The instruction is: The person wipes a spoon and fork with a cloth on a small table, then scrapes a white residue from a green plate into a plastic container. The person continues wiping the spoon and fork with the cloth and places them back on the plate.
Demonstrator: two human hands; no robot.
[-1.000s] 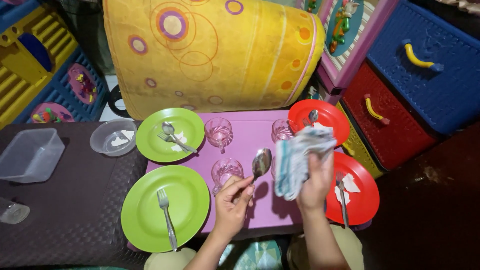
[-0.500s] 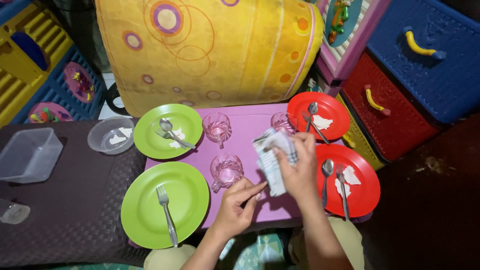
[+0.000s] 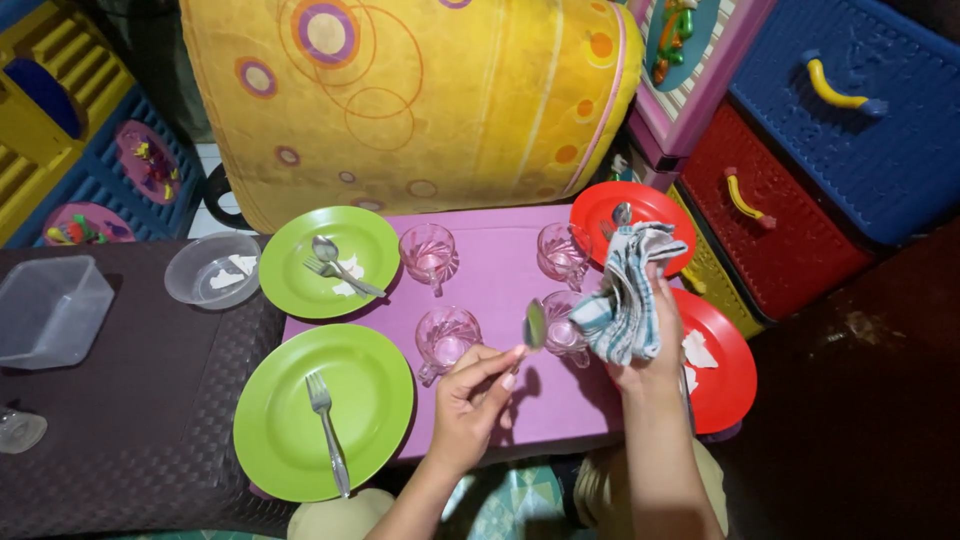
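While the left hand [image 3: 475, 400] pinches a hard, shiny spoon [image 3: 534, 326] by its thin handle above the purple table [image 3: 500, 260], the right hand [image 3: 650, 350] squeezes a soft striped cloth [image 3: 620, 300].

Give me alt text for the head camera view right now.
Left hand holds a spoon upright while the right hand grips a striped cloth above a purple table set with two green plates, two red plates and four pink glass cups.
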